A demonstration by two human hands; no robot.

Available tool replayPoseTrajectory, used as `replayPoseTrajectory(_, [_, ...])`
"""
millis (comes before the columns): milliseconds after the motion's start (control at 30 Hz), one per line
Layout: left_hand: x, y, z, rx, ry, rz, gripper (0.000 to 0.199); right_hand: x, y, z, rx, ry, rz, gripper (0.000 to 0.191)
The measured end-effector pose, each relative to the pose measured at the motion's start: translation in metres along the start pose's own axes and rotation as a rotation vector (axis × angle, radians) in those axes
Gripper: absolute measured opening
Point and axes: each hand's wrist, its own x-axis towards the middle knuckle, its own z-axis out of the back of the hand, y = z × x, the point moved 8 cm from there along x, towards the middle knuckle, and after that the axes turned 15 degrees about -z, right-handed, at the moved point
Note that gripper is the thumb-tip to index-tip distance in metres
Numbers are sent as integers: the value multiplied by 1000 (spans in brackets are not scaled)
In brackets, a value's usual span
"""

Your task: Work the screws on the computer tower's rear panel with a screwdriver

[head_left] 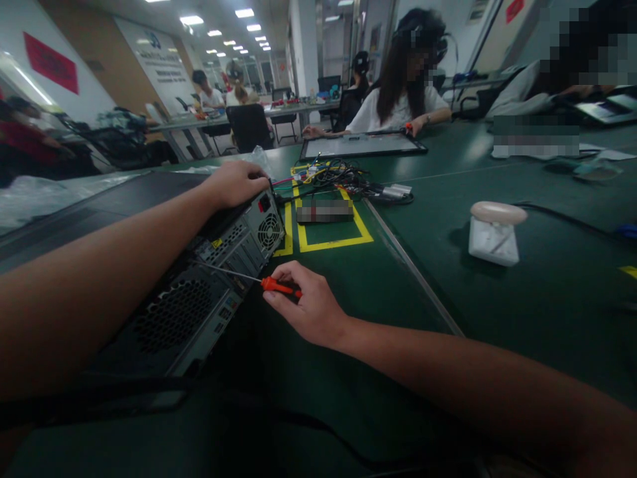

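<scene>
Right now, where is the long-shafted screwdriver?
The screwdriver is left of centre in the head view, in the right hand, its shaft pointing toward the computer case.

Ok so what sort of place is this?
Probably a shared electronics workroom: a boxy black-and-grey computer case and a tangle of mostly black cables are on a green worktable, the right hand holds a slim orange-handled screwdriver, and people sit at tables behind.

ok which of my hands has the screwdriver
Your right hand, lower in the view, holds the orange-handled screwdriver. Your left hand rests on the far corner of the computer case, with no tool showing in it.
</scene>
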Motion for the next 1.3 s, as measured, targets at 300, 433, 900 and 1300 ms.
replayPoseTrajectory(300, [-3,-9,2,41,38,-24,63,0,-2,-1,-1,8,-16,18])
replayPoseTrajectory(433, [-3,-10,2,47,47,-23,63,0,-1,-1,5,10,-17,18])
replayPoseTrajectory(900, [-4,-13,2,44,61,-30,62,0,-2,-1,2,5,-15,19])
replayPoseTrajectory(1300, [-1,-3,1,9,19,-18,62,-1,-2,0,-10,-5,-3,21])
